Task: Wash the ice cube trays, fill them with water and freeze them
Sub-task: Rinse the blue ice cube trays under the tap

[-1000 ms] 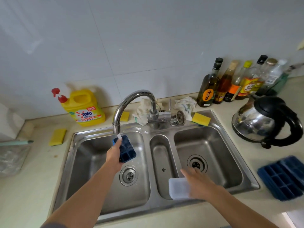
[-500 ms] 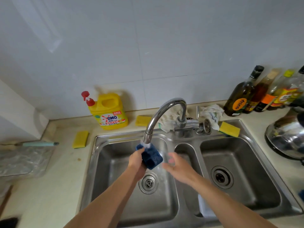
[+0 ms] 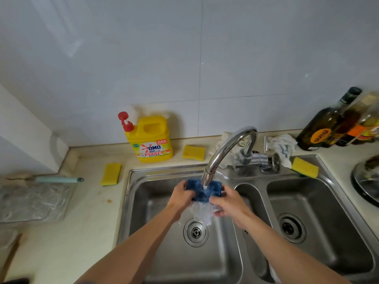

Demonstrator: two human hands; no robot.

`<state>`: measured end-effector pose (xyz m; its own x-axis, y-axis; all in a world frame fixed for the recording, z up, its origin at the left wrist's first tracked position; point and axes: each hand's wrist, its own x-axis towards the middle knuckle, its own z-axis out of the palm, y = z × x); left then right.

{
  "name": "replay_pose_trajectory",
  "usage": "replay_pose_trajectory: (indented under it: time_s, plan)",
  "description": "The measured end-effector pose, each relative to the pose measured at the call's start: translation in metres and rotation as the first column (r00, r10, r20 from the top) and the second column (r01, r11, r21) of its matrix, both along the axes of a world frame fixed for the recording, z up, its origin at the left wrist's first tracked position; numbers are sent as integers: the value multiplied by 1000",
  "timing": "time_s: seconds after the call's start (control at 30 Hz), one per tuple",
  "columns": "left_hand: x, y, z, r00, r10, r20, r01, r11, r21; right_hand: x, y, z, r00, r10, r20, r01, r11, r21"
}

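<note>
Holding one blue ice cube tray [image 3: 202,190] between two hands, over the left basin of a steel double sink [image 3: 164,171].

- Left hand [image 3: 181,194]: fingers curled round the tray's left end, gripping it.
- Right hand [image 3: 229,203]: fingers wrapped round the tray's right end, gripping it.
- Tray position: directly under the spout of the curved tap [image 3: 227,148], above the drain [image 3: 195,232].
- Water [image 3: 202,214]: running onto the tray and spilling off its near edge in a white splash.
- Counter, behind the sink: one yellow detergent jug [image 3: 150,140] with a red pump; three yellow sponges [image 3: 111,174] [image 3: 193,152] [image 3: 305,167] (the last sits on the sink's back rim); a crumpled cloth [image 3: 282,145] beside the tap base.
- Counter, far right: a cluster of bottles [image 3: 324,128] and part of a steel kettle [image 3: 367,181].
- Counter, far left: a clear plastic bag [image 3: 34,199], with a teal-handled tool [image 3: 58,179] just behind it.
</note>
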<state>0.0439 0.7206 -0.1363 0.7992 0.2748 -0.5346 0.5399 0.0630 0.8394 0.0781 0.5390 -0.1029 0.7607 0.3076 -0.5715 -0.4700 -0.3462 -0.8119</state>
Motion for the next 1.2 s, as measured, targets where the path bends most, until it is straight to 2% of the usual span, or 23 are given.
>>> replay_pose_trajectory:
  time_s: [0.1, 0.27, 0.4, 0.57, 0.7, 0.9, 1.0, 1.07, 1.2]
  plan:
    - [3, 0, 3, 995, -97, 11, 96, 993, 65, 7, 5, 2, 999, 14, 34, -12, 997, -76]
    - [7, -11, 9, 992, -125, 34, 119, 983, 136, 14, 10, 2, 994, -32, 101, 46, 988, -148]
    - [6, -16, 7, 988, -150, 29, 146, 982, 123, 17, 9, 2, 987, 13, 161, 18, 982, -190]
    - [1, -16, 12, 994, -106, 21, 104, 992, 77, 20, 14, -1, 990, 57, 127, -34, 983, -179]
    - [-2, -9, 10, 995, -100, 4, 99, 990, 103, 21, 20, -4, 986, 94, 134, -65, 977, -203]
    - [-5, -1, 9, 995, -93, -41, 99, 976, 192, 18, 29, -10, 996, 1, 94, 8, 996, -93]
    - [-5, -4, 10, 991, -129, -39, 134, 973, 187, 14, 31, -14, 976, 104, 192, -64, 977, -206]
    - [-6, -8, 11, 986, -167, -26, 169, 968, 187, 14, 31, -16, 955, 135, 264, -49, 950, -308]
    - [-9, -10, 12, 979, -202, -34, 204, 948, 245, 14, 29, -17, 948, 154, 279, -31, 917, -398]
